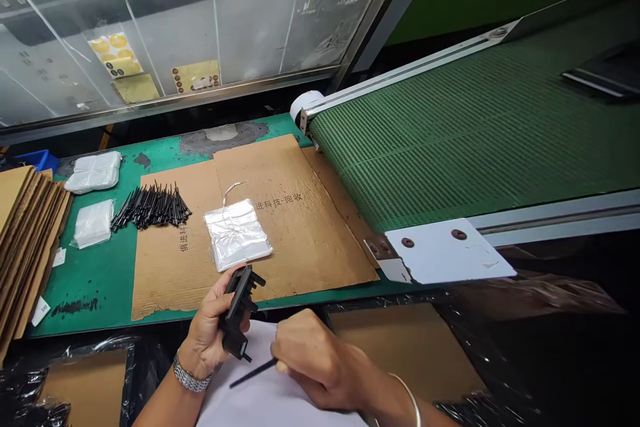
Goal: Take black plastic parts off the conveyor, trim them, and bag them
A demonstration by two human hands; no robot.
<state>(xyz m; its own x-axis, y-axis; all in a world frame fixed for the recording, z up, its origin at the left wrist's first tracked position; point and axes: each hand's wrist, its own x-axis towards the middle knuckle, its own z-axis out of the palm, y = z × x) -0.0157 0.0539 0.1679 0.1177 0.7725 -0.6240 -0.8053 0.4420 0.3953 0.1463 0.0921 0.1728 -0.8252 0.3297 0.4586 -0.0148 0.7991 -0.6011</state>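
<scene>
My left hand is closed around a black plastic part with prongs, held upright just past the table's near edge. My right hand is closed in a pinch on a thin black pin, which points left and down toward the part's lower end. Both hands hover over a white sheet at my lap. A stack of small clear plastic bags lies on the cardboard sheet just beyond my left hand. A pile of black pins lies further left on that cardboard.
A green conveyor belt runs up to the right, with a white end plate. Stacked cardboard stands at the left edge. White bag bundles lie on the green table. Black plastic-lined boxes sit below the table edge.
</scene>
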